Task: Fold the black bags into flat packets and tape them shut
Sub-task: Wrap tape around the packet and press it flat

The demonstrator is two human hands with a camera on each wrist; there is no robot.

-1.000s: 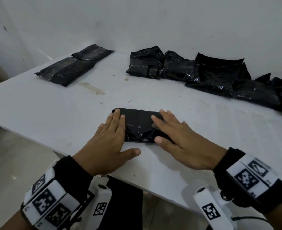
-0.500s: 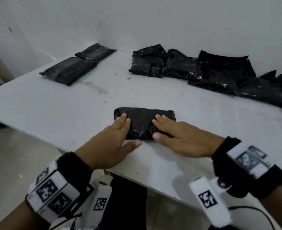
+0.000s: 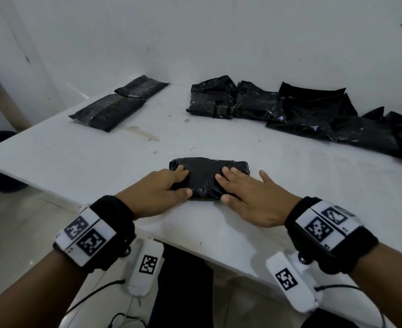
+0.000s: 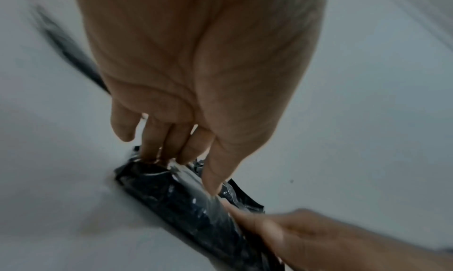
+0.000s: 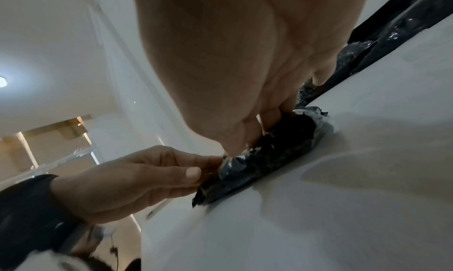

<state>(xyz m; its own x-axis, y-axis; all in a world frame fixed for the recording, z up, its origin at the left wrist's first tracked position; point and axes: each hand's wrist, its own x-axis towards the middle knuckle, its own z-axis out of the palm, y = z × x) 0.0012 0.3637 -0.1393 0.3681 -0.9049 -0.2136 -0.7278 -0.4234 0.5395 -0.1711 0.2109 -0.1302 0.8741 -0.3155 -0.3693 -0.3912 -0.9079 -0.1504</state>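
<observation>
Black packet (image 3: 207, 177) near table (image 3: 95, 166) front edge

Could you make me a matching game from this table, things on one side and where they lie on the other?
1 folded packet
2 two flat packets
3 loose bags

A far left corner of the table
B along the back wall, right
C near front edge, held by the left hand and right hand

Pairs: 1-C, 2-A, 3-B
</observation>
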